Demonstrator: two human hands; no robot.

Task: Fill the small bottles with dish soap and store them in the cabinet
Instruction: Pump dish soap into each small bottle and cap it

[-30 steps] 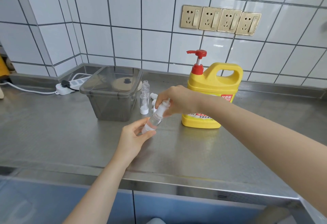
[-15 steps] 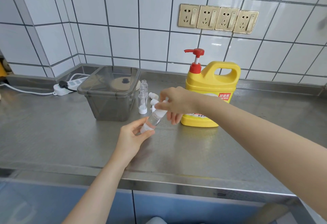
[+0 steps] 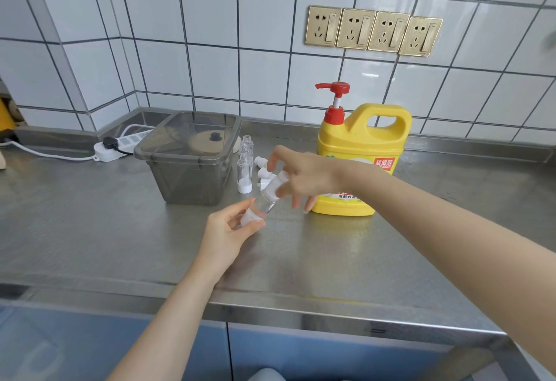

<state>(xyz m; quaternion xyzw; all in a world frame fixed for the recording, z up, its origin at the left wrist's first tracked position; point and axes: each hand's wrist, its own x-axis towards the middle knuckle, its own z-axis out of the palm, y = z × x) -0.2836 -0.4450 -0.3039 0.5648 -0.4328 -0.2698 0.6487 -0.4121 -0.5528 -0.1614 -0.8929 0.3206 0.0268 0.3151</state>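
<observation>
One small bottle (image 3: 262, 206), tilted, pinched at base by left hand (image 3: 229, 230); right hand (image 3: 304, 176) fingers (image 3: 275, 156) loosely spread around white cap (image 3: 278, 181), presumably for unscrewing before filling.

We take this for a home kitchen: a steel worktop (image 3: 90, 230) lies under our fingers (image 3: 301, 200), white wall tiles (image 3: 210, 49) with four brass sockets (image 3: 373, 30) rise beyond them, a yellow dish soap jug (image 3: 361, 139) stands just behind, blue cabinet doors (image 3: 301, 356) below
</observation>
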